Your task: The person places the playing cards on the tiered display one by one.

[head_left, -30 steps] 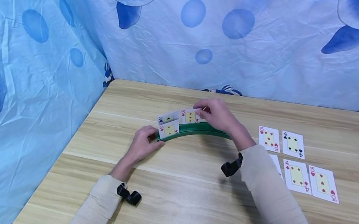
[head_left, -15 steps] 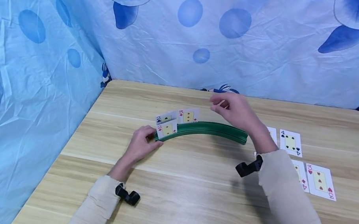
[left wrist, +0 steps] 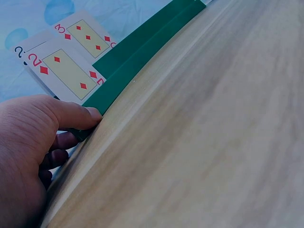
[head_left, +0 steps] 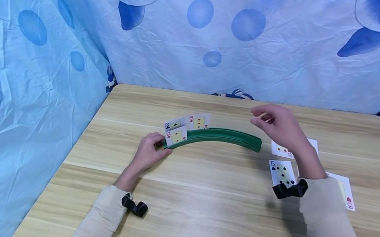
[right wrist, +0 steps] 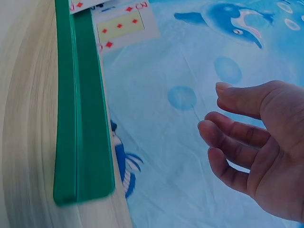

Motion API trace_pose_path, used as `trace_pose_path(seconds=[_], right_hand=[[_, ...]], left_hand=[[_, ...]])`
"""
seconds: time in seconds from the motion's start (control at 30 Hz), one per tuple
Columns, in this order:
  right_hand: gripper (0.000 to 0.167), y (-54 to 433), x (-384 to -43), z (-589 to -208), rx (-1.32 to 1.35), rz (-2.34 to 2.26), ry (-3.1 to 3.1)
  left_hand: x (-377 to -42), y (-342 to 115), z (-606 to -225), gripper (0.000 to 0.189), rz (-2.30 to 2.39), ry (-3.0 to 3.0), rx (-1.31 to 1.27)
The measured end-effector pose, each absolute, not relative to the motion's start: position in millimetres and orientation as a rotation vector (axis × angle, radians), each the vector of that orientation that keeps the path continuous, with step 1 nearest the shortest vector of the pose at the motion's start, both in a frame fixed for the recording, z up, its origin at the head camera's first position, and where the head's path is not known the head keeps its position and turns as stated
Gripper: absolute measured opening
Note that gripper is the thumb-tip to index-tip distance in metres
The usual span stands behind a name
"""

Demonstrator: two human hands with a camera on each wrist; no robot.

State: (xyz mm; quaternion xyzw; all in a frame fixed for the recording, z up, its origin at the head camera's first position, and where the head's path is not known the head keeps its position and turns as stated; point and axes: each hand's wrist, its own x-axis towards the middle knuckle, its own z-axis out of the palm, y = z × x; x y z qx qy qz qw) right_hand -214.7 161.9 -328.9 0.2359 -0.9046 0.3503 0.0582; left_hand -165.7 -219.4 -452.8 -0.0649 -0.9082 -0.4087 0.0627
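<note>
A curved green card holder [head_left: 225,136] stands on the wooden table. My left hand [head_left: 147,152] grips its left end, with the thumb [left wrist: 80,116] across the front and fingers curled behind. At that end stand a two of diamonds [left wrist: 64,76] and, behind it, a black two [head_left: 175,124], largely covered. A three of diamonds [head_left: 199,122] leans upright in the rear slot, just right of them. My right hand [head_left: 278,124] hovers beyond the holder's right end, holding nothing, its fingers loosely bent and apart from the thumb in the right wrist view.
Cards lie face up on the right: a five of spades [head_left: 282,174], a five of hearts [head_left: 281,150] and a three of hearts [head_left: 348,197]. My right forearm covers others. A blue curtain [head_left: 169,64] hangs along the back and left table edges.
My right hand has let go of the three of diamonds, which stays in the holder, and moved right towards the loose cards. The left hand keeps its grip.
</note>
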Motion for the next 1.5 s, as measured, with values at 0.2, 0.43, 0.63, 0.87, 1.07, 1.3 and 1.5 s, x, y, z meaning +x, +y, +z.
trace_pose_path(seconds=[0.2, 0.43, 0.63, 0.87, 1.07, 1.3, 1.5], right_hand=[[0.028, 190, -202, -333, 0.603, 1.043, -2.737], [0.031, 225, -183, -341, 0.471, 1.042, -2.777], [0.033, 258, -171, -355, 0.344, 1.012, -2.821], [0.032, 291, -156, -370, 0.252, 0.989, -2.862], [0.036, 309, -146, -380, 0.197, 0.968, -2.9], [0.038, 327, -134, -394, 0.198, 0.933, -2.945], [0.034, 341, -126, -408, 0.219, 0.872, -2.935]], left_hand=[[-166, -220, -452, 0.04, -1.239, -2.744, -0.193], [-165, -219, -451, 0.039, -1.235, -2.753, -0.191], [-166, -217, -451, 0.039, -1.232, -2.754, -0.187], [-166, -217, -451, 0.039, -1.242, -2.75, -0.186], [-166, -218, -452, 0.038, -1.224, -2.744, -0.203], [-166, -219, -452, 0.037, -1.192, -2.746, -0.218], [-166, -219, -451, 0.038, -1.198, -2.742, -0.22]])
